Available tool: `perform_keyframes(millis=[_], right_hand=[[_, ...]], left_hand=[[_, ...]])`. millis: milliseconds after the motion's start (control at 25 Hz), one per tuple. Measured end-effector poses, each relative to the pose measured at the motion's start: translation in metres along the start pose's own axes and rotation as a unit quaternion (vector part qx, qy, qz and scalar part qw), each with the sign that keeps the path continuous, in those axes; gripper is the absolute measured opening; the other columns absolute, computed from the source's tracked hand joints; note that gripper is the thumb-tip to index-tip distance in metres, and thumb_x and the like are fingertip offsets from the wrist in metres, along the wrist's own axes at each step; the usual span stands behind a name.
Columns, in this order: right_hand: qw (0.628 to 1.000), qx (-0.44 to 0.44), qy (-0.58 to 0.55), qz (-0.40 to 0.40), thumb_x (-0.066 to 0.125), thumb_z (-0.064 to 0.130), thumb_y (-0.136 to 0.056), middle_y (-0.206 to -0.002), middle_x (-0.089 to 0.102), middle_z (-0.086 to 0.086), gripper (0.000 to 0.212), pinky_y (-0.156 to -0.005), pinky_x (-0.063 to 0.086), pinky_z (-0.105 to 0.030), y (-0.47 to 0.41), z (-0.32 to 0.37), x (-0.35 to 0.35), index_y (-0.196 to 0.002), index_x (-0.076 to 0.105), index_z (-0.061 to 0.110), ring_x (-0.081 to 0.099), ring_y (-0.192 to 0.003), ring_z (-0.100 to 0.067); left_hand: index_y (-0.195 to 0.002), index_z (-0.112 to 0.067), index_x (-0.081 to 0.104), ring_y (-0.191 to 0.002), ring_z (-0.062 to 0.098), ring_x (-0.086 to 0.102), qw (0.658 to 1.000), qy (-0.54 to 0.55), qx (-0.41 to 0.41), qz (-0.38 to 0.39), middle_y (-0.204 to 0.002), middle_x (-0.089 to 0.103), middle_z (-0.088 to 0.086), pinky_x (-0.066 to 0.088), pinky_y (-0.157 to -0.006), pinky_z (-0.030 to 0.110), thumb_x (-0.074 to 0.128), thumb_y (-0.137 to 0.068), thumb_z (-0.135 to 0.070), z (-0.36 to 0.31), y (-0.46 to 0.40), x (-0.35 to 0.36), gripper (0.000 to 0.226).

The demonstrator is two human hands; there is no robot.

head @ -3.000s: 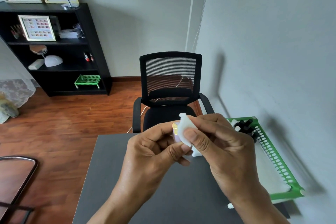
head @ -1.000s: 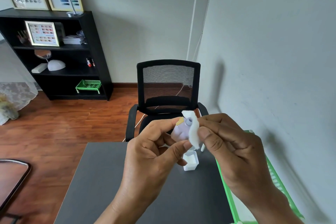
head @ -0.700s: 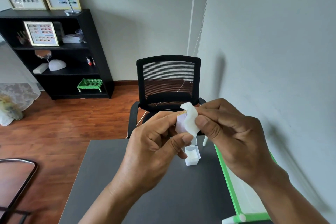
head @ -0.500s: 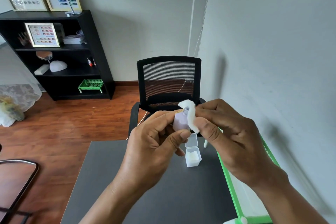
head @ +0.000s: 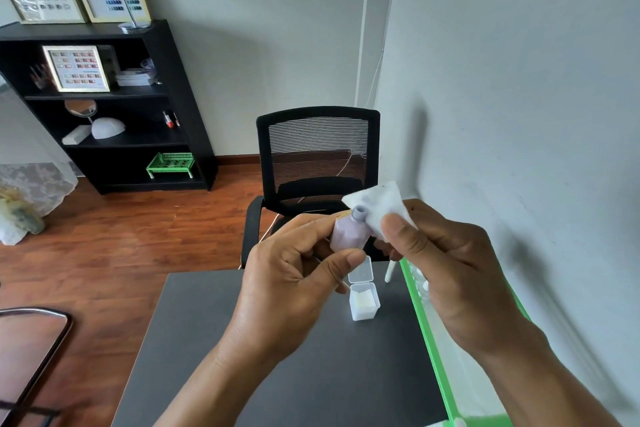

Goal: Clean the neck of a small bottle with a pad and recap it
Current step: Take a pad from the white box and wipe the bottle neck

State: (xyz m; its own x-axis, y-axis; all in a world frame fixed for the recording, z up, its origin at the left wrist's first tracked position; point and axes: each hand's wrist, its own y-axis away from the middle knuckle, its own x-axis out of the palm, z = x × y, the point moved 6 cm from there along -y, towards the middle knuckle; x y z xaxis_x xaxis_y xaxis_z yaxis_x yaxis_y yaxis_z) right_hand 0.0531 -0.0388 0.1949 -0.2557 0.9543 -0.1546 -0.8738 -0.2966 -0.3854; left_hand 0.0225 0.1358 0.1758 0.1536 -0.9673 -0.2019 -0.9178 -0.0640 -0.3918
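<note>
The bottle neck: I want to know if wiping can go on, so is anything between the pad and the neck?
Nothing visible. The left hand holds the bottle with its open neck bare, and the pad, pinched by the right hand, sits right beside it. No cap shows.

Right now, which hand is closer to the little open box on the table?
Left. The left hand hangs just beside the open box, thumb near its lid. The right hand is higher, off toward the green tray.

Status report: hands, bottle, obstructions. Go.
Left hand grips lilac bottle, neck bare, uncapped. Right hand pinches white pad beside neck. Nothing in the way; open pad box below on table.
</note>
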Motion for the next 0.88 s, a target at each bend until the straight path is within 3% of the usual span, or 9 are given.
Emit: perform_keyframes(millis=[80,160,280,400,440,560,640,760,880], right_hand=[[0.996,0.052,-0.072,0.024,0.060,0.035,-0.103,-0.090,0.071,0.006,0.032,-0.081,0.049,-0.030,-0.001,-0.011,-0.004,-0.099,0.080,0.011,0.062,-0.087,-0.013],[0.994,0.056,-0.081,0.045,0.058,0.041,-0.102,-0.095,0.070,0.006,0.035,-0.083,0.047,-0.040,-0.001,-0.014,-0.004,-0.099,0.079,0.013,0.061,-0.092,-0.016],[0.997,0.030,-0.053,0.054,0.052,0.033,-0.104,-0.087,0.066,0.021,0.029,-0.077,0.047,-0.020,-0.004,-0.009,-0.005,-0.093,0.079,0.032,0.060,-0.084,-0.004],[0.996,0.043,-0.067,0.048,0.049,0.029,-0.102,-0.071,0.064,0.025,0.032,-0.060,0.042,-0.002,-0.005,-0.011,-0.010,-0.086,0.077,0.033,0.061,-0.066,0.002],[0.995,0.045,-0.075,0.044,0.049,0.030,-0.102,-0.073,0.066,0.022,0.032,-0.063,0.044,-0.004,-0.005,-0.011,-0.011,-0.089,0.078,0.031,0.062,-0.067,-0.001],[0.992,0.053,-0.113,0.033,0.051,0.031,-0.100,-0.096,0.075,0.000,0.033,-0.083,0.050,-0.032,-0.003,-0.018,-0.015,-0.103,0.082,0.018,0.064,-0.091,-0.025],[0.983,0.072,-0.168,0.014,0.056,0.030,-0.096,-0.087,0.071,0.002,0.030,-0.076,0.049,-0.031,-0.002,-0.020,-0.016,-0.094,0.083,0.017,0.060,-0.081,-0.019],[0.957,0.143,-0.248,-0.056,0.061,0.027,-0.092,-0.070,0.072,-0.002,0.028,-0.060,0.052,-0.025,-0.005,-0.024,-0.021,-0.080,0.084,0.015,0.065,-0.063,-0.013],[0.963,0.155,-0.205,-0.077,0.060,0.031,-0.091,-0.065,0.071,-0.001,0.030,-0.046,0.048,-0.014,-0.009,-0.019,-0.022,-0.077,0.084,0.017,0.064,-0.051,-0.006]], left_hand=[[-0.102,-0.008,0.081,-0.062,0.017,0.068,0.999,0.045,-0.009,0.029,-0.089,0.073,-0.002,0.062,-0.057,0.026,0.079,-0.090,-0.015,0.000,-0.002,0.003,0.013],[-0.101,-0.004,0.080,-0.063,0.017,0.067,0.997,0.066,-0.010,0.043,-0.087,0.072,-0.004,0.063,-0.057,0.028,0.077,-0.088,-0.014,-0.001,-0.004,0.007,0.017],[-0.103,0.000,0.079,-0.066,0.028,0.068,0.994,0.099,-0.010,0.036,-0.085,0.073,0.000,0.062,-0.058,0.026,0.075,-0.087,-0.010,-0.001,-0.004,0.011,0.019],[-0.107,0.001,0.078,-0.069,0.024,0.070,0.991,0.133,-0.017,0.021,-0.084,0.075,-0.004,0.062,-0.059,0.024,0.074,-0.087,-0.007,0.000,-0.003,0.016,0.022],[-0.109,0.002,0.078,-0.069,0.027,0.071,0.990,0.137,-0.020,0.014,-0.083,0.076,-0.001,0.062,-0.060,0.024,0.074,-0.087,-0.007,0.001,-0.003,0.016,0.023],[-0.111,0.000,0.078,-0.076,0.040,0.070,0.991,0.131,-0.034,-0.014,-0.083,0.076,0.015,0.063,-0.062,0.024,0.073,-0.087,-0.010,0.006,-0.004,0.013,0.027],[-0.111,-0.002,0.079,-0.077,0.041,0.071,0.991,0.129,-0.042,-0.022,-0.085,0.074,0.021,0.063,-0.063,0.024,0.074,-0.086,-0.011,0.008,-0.007,0.007,0.027],[-0.110,-0.002,0.079,-0.069,0.027,0.075,0.989,0.139,-0.041,-0.008,-0.083,0.077,0.014,0.061,-0.065,0.019,0.074,-0.086,-0.009,0.005,-0.007,0.004,0.025],[-0.109,-0.007,0.081,-0.067,0.016,0.076,0.984,0.171,-0.053,0.014,-0.081,0.080,0.006,0.060,-0.066,0.017,0.076,-0.086,-0.009,0.003,-0.003,0.007,0.024]])
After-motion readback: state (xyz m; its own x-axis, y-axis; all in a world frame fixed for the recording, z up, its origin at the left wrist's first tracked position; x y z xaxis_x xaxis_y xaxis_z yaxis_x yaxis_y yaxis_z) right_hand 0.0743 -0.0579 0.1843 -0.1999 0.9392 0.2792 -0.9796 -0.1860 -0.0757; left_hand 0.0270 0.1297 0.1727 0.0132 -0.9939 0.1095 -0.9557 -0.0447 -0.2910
